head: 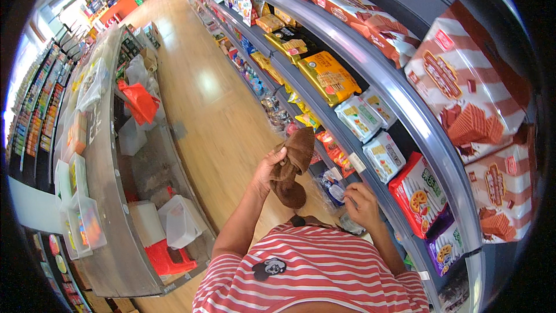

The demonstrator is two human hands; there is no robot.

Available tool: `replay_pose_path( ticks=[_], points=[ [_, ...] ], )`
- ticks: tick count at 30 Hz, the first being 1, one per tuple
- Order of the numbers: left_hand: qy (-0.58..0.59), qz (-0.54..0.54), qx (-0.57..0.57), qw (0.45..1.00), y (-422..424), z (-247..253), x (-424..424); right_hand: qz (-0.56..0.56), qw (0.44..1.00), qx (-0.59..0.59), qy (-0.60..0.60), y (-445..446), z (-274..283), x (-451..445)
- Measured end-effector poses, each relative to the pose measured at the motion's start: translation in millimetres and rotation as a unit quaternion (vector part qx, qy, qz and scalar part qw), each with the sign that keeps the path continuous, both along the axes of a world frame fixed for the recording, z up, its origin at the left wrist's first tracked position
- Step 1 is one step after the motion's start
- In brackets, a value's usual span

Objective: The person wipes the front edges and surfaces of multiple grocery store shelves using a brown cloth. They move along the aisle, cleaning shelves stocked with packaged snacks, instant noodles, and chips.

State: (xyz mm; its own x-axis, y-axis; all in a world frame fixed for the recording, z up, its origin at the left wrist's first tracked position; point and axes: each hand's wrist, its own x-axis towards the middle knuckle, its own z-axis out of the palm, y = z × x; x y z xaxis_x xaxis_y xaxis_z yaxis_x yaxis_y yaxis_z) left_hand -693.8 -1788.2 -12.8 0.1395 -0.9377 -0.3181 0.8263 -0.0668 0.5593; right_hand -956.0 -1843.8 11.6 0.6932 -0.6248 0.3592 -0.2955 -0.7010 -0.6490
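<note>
A bunched brown cloth [294, 163] is gripped in my left hand [266, 171], with its ends hanging out above and below my fingers. My right hand [362, 203] is raised beside the shelf edge with its fingers curled. Whether those fingertips pinch anything is unclear. Just left of it, on a lower shelf, lies a blue plastic-wrapped package [332, 189]. Closest on the shelf to its right is a red biscuit pack [419, 195], with a purple pack [445, 248] below and white wrapped packs [384, 156] above.
Metal-edged shelving [343, 43] with snack packs curves along my right. Large striped wafer bags [464, 82] fill its upper level. A worn counter [104, 182] on the left holds clear plastic bins [184, 221] and a red bag [139, 100]. A wood-look floor aisle [208, 95] runs between.
</note>
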Motion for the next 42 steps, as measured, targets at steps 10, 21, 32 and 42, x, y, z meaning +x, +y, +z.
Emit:
replay_pose_path(
  ticks=[10,21,32,42],
  points=[
    [-0.235,-0.004,0.087,0.968,-24.9,9.3,68.3,0.073,0.996,0.002,-0.051,-46.0,2.2,114.0],
    [-0.269,0.092,0.091,0.954,-47.0,32.7,131.8,0.059,0.994,0.013,-0.088,-62.0,-1.1,184.6],
    [-0.222,-0.06,0.005,0.973,-112.5,26.3,213.1,-0.195,0.937,0.203,-0.208,-74.7,-4.6,275.8],
    [-0.231,-0.231,-0.059,0.943,-137.4,39.4,214.2,-0.153,0.786,0.487,-0.35,-80.1,-5.7,333.0]
  ],
)
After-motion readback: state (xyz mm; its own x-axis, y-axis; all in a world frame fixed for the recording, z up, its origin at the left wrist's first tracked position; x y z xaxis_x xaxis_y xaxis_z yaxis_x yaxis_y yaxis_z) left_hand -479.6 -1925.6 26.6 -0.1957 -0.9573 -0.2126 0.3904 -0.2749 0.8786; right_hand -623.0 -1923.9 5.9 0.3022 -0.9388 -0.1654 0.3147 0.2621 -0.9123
